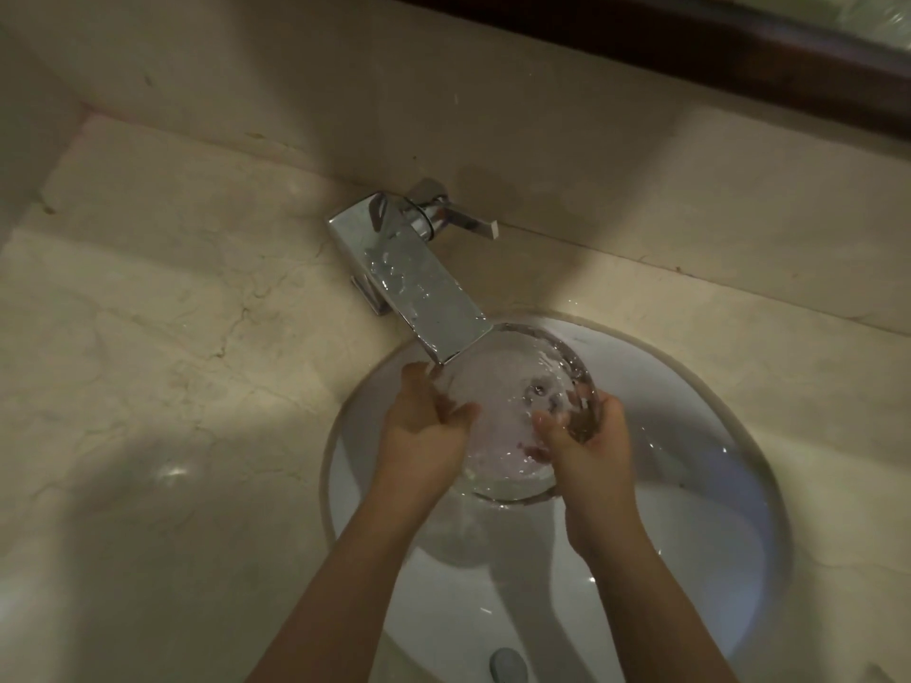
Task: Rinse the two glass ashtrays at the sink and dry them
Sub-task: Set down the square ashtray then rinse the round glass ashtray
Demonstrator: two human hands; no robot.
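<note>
Dim warm light, soft focus, glare on wet faucet (414, 283).

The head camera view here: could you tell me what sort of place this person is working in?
Most likely a bathroom vanity. A round white basin is sunk into a beige marble counter, with a chrome faucet behind it. Both hands hold a glass ashtray under the spout.

In front of me the beige marble tabletop (162, 337) runs round the basin, veined with thin dark cracks and catching a bright spot of light on my left. A low marble upstand (641, 179) backs it along the wall. Above that, at the top right, a dark wooden frame edge (690, 37) crosses the corner.
</note>
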